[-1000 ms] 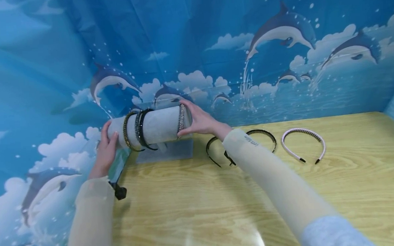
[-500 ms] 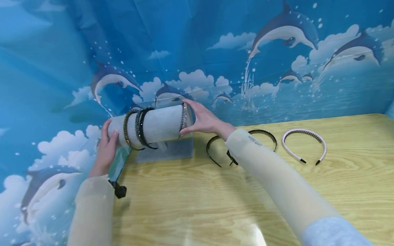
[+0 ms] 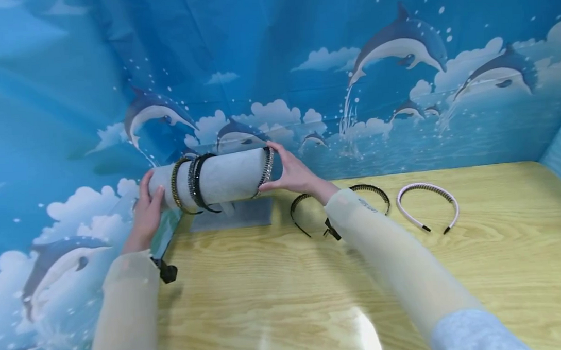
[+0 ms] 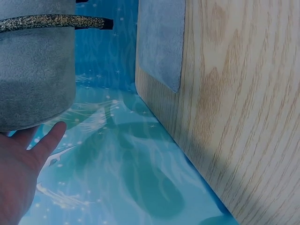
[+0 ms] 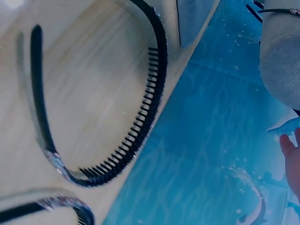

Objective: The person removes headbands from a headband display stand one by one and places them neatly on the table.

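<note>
At the bench's [image 3: 248,299] back left, your left hand [image 3: 146,215] grips the grey roll [image 3: 234,174] while your right hand [image 3: 299,175] pinches a sparkly headband [image 3: 268,167] (silvery, btw) at the roll's right end.

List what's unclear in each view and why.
- Head: far side of silver rhinestone headband, hidden by display roll.
- Head: sleeve lettering, too small.
- Left wrist: left hand, partly cut off by left edge.
- Right wrist: right hand, partly cut off by right edge.
- Right wrist: lower black toothed headband, cut off by left and bottom edges.
</note>
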The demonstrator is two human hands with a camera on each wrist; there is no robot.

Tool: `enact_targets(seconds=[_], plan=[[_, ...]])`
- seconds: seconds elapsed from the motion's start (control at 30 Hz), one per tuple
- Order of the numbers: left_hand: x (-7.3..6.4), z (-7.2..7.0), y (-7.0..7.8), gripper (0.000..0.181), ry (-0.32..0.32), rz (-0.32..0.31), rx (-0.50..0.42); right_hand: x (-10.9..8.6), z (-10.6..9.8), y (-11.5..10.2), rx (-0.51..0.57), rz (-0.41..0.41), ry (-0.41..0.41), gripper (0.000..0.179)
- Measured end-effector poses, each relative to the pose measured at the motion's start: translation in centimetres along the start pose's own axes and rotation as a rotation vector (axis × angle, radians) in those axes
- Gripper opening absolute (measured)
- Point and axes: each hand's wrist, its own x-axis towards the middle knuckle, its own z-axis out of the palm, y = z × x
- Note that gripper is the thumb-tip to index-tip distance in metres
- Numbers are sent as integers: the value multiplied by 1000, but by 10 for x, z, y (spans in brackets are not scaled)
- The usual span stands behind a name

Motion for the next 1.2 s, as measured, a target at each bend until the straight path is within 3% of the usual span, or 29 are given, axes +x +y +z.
enact_targets(seconds=[0.3,0.67,0.87,1.2], plan=[[0,2,0,65,-25,-36,-17,-8,4,9,78,1,63,111],[2,6,2,64,-28,-40,-5,-30,-2,32,56,45,88,106],[-1,4,1,65,-32,-42,8,-59,-21,38,56,74,73,109],[-1,0,2,64,-20,-33,2,-100,-68,40,1,67,134,107]])
